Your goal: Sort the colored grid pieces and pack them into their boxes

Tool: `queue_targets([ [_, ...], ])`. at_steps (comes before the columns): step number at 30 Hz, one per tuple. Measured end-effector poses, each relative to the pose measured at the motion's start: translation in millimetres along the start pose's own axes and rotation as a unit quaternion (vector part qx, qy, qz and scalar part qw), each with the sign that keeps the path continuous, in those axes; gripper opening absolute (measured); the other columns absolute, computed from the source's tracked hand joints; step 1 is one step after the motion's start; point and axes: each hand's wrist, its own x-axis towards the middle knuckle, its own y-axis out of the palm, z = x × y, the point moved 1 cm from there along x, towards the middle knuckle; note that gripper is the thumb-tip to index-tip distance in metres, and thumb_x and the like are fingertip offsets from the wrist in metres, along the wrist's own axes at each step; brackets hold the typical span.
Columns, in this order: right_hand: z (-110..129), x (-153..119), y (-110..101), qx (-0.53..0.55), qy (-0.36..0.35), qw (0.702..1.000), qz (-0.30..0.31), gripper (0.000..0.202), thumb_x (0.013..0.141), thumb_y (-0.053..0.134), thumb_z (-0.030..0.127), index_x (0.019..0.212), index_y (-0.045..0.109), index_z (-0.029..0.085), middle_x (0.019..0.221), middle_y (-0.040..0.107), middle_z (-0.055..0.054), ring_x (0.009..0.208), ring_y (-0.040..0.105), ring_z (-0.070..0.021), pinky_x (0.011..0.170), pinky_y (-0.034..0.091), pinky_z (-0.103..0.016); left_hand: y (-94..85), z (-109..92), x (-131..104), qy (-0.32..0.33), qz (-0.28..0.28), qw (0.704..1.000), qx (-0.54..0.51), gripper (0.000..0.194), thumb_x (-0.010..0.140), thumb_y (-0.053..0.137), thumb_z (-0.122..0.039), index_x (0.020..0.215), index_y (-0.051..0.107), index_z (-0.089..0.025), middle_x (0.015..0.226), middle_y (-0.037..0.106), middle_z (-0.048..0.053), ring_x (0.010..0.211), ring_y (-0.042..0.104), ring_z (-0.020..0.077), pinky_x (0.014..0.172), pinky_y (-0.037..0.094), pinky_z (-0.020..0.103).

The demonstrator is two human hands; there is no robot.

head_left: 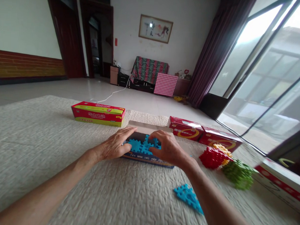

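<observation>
In front of me an open cardboard box (148,160) with a dark blue printed front rests on the quilted mat, its back flap raised. Inside it are interlocking blue plastic pieces (136,145) with notched edges. My left hand (116,142) spans the left end of the box, thumb at the front wall and fingers towards the back. My right hand (167,147) reaches into the right side, index finger and thumb closed around a blue notched piece (154,142). Another blue piece, a triangular one (187,196), lies flat near my right forearm, which partly covers it.
A red and yellow-green box (99,114) stands at the back left. Two dark red boxes (186,128) sit behind on the right. Red (212,157), yellow (223,150) and green notched pieces (238,174) are piled at right, beside a white and red box (282,182).
</observation>
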Motion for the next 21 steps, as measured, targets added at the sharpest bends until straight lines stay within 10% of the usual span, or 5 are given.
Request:
queue_targets([
  [6, -1.4, -0.4, -3.3, 0.018, 0.0, 0.999, -0.036, 0.029, 0.068, 0.065, 0.021, 0.097, 0.062, 0.02, 0.103, 0.064, -0.006, 0.092, 0.06, -0.0194, 0.083, 0.046, -0.033, -0.7, -1.0, -0.3, -0.002, 0.003, 1.0, 0.004, 0.063, 0.077, 0.042, -0.02, 0.139, 0.036, -0.009, 0.147, 0.037, 0.014, 0.137, 0.03, 0.0259, 0.115, 0.024, 0.044],
  [14, -48.1, -41.5, -58.1, 0.001, 0.105, 0.963, -0.247, 0.022, 0.074, 0.048, 0.016, 0.088, 0.064, 0.02, 0.087, 0.069, -0.004, 0.08, 0.064, -0.0174, 0.075, 0.05, -0.031, -1.9, -1.4, 0.0, -0.005, 0.014, 0.999, 0.03, 0.061, 0.08, 0.04, -0.023, 0.139, 0.036, -0.01, 0.146, 0.038, 0.013, 0.137, 0.032, 0.0261, 0.114, 0.026, 0.042],
  [21, -100.3, -84.0, -38.2, -0.045, 0.163, 0.985, 0.022, 0.047, 0.059, 0.049, 0.007, 0.104, 0.06, 0.018, 0.106, 0.066, -0.009, 0.093, 0.062, -0.0208, 0.081, 0.05, -0.031, 3.3, 9.1, -1.5, 0.009, 0.006, 1.0, 0.028, 0.06, 0.083, 0.039, -0.025, 0.141, 0.033, -0.014, 0.148, 0.037, 0.009, 0.137, 0.031, 0.0264, 0.114, 0.025, 0.041],
])
